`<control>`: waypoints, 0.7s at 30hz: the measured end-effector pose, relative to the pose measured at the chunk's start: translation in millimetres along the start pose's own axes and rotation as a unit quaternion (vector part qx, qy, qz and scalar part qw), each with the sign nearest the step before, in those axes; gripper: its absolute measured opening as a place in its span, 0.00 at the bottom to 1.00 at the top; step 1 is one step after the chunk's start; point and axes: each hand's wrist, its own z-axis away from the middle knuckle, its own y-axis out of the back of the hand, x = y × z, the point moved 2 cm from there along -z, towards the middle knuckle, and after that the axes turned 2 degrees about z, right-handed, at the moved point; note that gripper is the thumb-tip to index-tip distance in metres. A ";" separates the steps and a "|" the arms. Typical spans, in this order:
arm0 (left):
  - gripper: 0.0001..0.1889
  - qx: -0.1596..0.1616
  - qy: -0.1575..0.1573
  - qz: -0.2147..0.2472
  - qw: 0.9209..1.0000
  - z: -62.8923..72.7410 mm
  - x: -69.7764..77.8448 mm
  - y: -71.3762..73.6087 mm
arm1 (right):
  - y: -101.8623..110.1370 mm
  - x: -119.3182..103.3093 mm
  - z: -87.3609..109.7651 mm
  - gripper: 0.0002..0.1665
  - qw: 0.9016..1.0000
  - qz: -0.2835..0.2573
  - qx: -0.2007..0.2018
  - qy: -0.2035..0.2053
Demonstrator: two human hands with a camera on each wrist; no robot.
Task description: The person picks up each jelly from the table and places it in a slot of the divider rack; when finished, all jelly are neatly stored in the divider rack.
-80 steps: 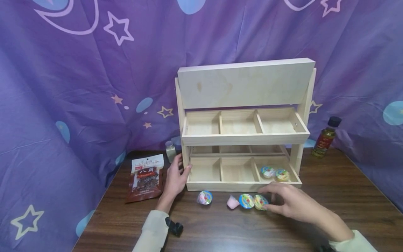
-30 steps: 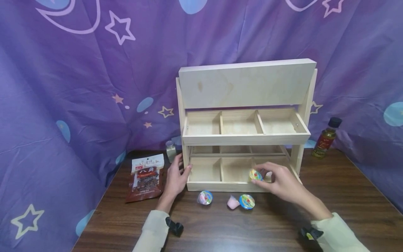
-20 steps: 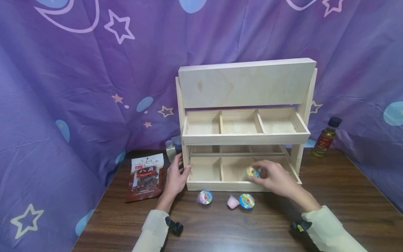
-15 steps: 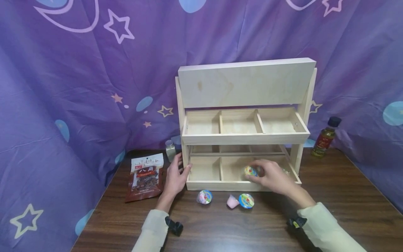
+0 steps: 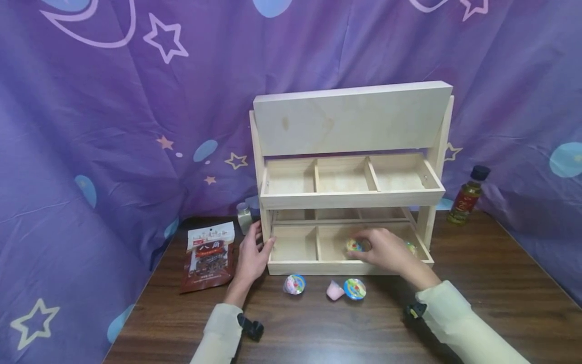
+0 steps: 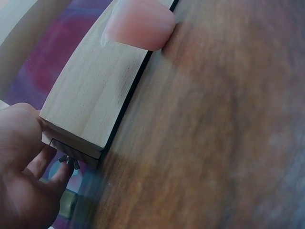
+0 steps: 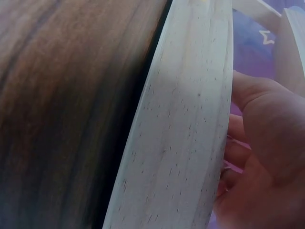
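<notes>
My left hand [image 5: 252, 255] grips the left end of the lower tray of a two-tier wooden rack [image 5: 336, 268], its thumb at the tray's edge. In the lower middle compartment, my right hand [image 5: 388, 250] pinches a small jelly cup with a yellow printed lid [image 5: 353, 245]. The right wrist view shows that hand's fingers behind the tray's front board [image 7: 186, 114], with the cup hidden. Part of another jelly cup [image 5: 411, 247] shows in the lower right compartment. On the table before the rack lie a lidded jelly cup [image 5: 294, 284], a pink one on its side [image 5: 334, 290] and a blue-rimmed one [image 5: 355, 289].
A brown and white spice bag [image 5: 209, 258] lies left of the rack, with a small clear jar [image 5: 244, 217] behind it. At the back right stands a black-capped oil bottle [image 5: 468, 197]. The rack's upper tray [image 5: 352, 198] overhangs the lower one.
My right hand has picked the yellow-lidded jelly cup up from the table, carried it over the tray's front and lowered it leftward into the middle compartment. My left hand has stayed on the rack.
</notes>
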 end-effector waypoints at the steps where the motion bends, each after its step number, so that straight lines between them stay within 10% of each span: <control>1: 0.32 0.000 0.001 0.000 1.000 0.2 0.2 0.4 | -0.2 -0.2 -0.4 0.34 1.000 -0.001 -0.006 -0.004; 21: 0.32 -0.001 0.001 0.003 1.000 -1.1 -2.4 0.5 | 4.6 3.1 7.9 0.23 0.997 -0.067 -0.021 0.026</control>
